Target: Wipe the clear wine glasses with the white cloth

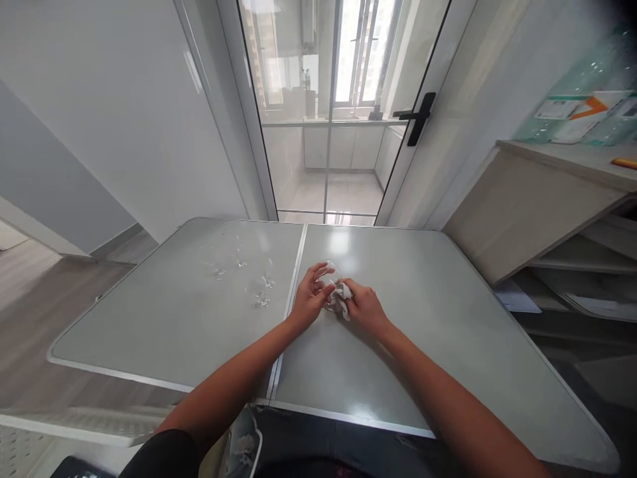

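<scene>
Over the middle of the folding table (pixel 398 265), my left hand (pixel 311 292) grips a clear glass (pixel 332 267), whose full shape is hard to make out. A crumpled white cloth (pixel 340 307) is bunched in the fingers of my right hand (pixel 365 307), pressed close against the glass. Both hands nearly meet, just right of the table's centre seam. Several clear glasses, apparently stemmed, stand on the left half; among them are a near glass (pixel 262 301) and a far glass (pixel 241 263). Their see-through outlines are faint.
Beyond the table is a glass door (pixel 328 146) with a black handle (pixel 419 118). At right, a wooden shelf (pixel 557 206) bears large clear bottles (pixel 562 113). An open container (pixel 243 445) sits below the table's front edge, by my left arm.
</scene>
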A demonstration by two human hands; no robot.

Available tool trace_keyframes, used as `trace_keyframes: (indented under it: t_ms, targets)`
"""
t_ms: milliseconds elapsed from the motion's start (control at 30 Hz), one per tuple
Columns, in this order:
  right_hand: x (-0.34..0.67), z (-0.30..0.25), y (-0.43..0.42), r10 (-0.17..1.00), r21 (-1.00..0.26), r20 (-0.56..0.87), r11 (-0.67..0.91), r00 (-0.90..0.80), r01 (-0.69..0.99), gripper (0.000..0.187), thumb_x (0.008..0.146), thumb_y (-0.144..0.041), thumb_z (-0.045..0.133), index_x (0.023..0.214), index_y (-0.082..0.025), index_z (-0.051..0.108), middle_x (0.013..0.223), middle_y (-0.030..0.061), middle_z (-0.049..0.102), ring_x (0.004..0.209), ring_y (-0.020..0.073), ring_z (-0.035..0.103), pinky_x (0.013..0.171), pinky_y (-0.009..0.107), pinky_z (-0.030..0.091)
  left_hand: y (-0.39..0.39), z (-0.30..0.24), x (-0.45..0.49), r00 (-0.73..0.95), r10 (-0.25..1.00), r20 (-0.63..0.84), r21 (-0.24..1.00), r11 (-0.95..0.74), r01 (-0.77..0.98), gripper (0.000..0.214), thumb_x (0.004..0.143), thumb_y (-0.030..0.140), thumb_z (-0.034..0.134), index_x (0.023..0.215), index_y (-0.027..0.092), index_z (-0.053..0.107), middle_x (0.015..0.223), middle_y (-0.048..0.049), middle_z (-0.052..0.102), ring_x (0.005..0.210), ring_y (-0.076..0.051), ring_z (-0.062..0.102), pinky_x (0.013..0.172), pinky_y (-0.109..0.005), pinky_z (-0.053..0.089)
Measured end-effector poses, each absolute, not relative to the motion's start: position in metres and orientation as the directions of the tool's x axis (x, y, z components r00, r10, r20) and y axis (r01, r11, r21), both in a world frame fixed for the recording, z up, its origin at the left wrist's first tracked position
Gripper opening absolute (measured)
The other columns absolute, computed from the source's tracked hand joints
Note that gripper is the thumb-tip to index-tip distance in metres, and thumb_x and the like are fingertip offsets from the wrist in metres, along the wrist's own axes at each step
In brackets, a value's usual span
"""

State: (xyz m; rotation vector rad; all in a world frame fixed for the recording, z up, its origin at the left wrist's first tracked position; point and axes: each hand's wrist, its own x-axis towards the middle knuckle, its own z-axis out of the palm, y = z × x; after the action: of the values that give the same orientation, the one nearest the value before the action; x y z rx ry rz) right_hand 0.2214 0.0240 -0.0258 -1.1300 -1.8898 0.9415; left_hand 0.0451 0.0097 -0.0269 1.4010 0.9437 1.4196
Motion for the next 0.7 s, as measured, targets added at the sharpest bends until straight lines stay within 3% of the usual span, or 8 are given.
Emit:
trace_keyframes:
  t_ms: [133, 167, 233, 300, 400, 533, 700]
  targets:
    - [0.233, -0.03, 0.036, 0.983, -0.988, 0.144, 0.15, -0.114, 0.041, 0.029, 0.087, -0.045, 0.058, 0.09, -0.018, 0.068, 0.076, 0.0035, 0.066, 0.068, 0.0191, 0.057, 0.064, 0.029, 0.044, 0.012, -0.025, 0.037, -0.003, 0.946, 0.323, 0.944, -0.323, -0.072, 0.057, 0.093, 0.048, 0.063, 0.141, 0.024, 0.044, 0.126, -0.014, 0.065, 0.052, -0.004, 0.054, 0.043, -0.019, 0.041]
    - [0.239, -0.028, 0.038, 0.987, -0.986, 0.155, 0.158, -0.045, 0.053, 0.028, 0.086, -0.044, 0.06, 0.086, -0.018, 0.068, 0.074, 0.0031, 0.065, 0.067, 0.0189, 0.056, 0.063, 0.029, 0.044, 0.012, -0.023, 0.034, -0.029, 0.942, 0.335, 0.941, -0.336, -0.036, 0.057, 0.092, 0.048, 0.064, 0.141, 0.024, 0.044, 0.126, -0.0135, 0.065, 0.052, -0.004, 0.054, 0.044, -0.02, 0.042]
    - [0.25, -0.021, 0.04, 0.966, -0.934, 0.259, 0.255, -0.016, 0.25, 0.024, 0.086, -0.038, 0.059, 0.078, -0.017, 0.069, 0.075, 0.0038, 0.065, 0.066, 0.0186, 0.056, 0.065, 0.03, 0.044, 0.011, -0.02, 0.03, -0.094, 0.928, 0.36, 0.932, -0.355, 0.069, 0.058, 0.09, 0.046, 0.067, 0.141, 0.027, 0.046, 0.128, -0.012, 0.064, 0.052, -0.003, 0.052, 0.047, -0.02, 0.044]
    - [0.256, -0.013, 0.037, 0.906, -0.807, 0.327, 0.416, -0.27, 0.418, 0.02, 0.08, -0.025, 0.058, 0.089, -0.019, 0.075, 0.099, 0.0063, 0.07, 0.073, 0.0187, 0.06, 0.072, 0.031, 0.046, 0.011, -0.018, 0.028, -0.138, 0.915, 0.38, 0.918, -0.356, 0.174, 0.058, 0.09, 0.045, 0.069, 0.141, 0.028, 0.048, 0.13, -0.0107, 0.064, 0.05, -0.001, 0.049, 0.049, -0.02, 0.046]
    - [0.25, -0.008, 0.027, 0.748, -0.565, 0.197, 0.615, -0.633, 0.551, 0.054, 0.074, -0.014, 0.056, 0.123, -0.031, 0.072, 0.143, 0.004, 0.056, 0.078, 0.0165, 0.065, 0.077, 0.031, 0.048, 0.01, -0.016, 0.028, -0.124, 0.907, 0.403, 0.894, -0.36, 0.266, 0.059, 0.088, 0.043, 0.071, 0.141, 0.029, 0.049, 0.126, -0.0092, 0.067, 0.049, -0.001, 0.049, 0.05, -0.02, 0.046]
    - [0.232, -0.014, 0.017, 0.703, -0.337, 0.063, 0.683, -0.708, 0.648, 0.069, 0.077, -0.015, 0.054, 0.143, -0.036, 0.056, 0.152, 0.0025, 0.051, 0.089, 0.0221, 0.07, 0.075, 0.031, 0.048, 0.012, -0.019, 0.03, -0.091, 0.905, 0.416, 0.879, -0.374, 0.296, 0.068, 0.084, 0.04, 0.076, 0.143, 0.028, 0.046, 0.122, -0.0088, 0.069, 0.049, -0.002, 0.052, 0.054, -0.021, 0.05]
    - [0.229, -0.019, 0.017, 0.738, -0.242, 0.059, 0.664, -0.672, 0.708, 0.065, 0.081, -0.017, 0.054, 0.143, -0.035, 0.055, 0.154, 0.0049, 0.05, 0.08, 0.0223, 0.071, 0.07, 0.032, 0.048, 0.013, -0.022, 0.035, -0.05, 0.909, 0.415, 0.86, -0.373, 0.348, 0.077, 0.084, 0.042, 0.076, 0.149, 0.028, 0.036, 0.132, -0.0147, 0.066, 0.056, -0.008, 0.065, 0.059, -0.025, 0.054]
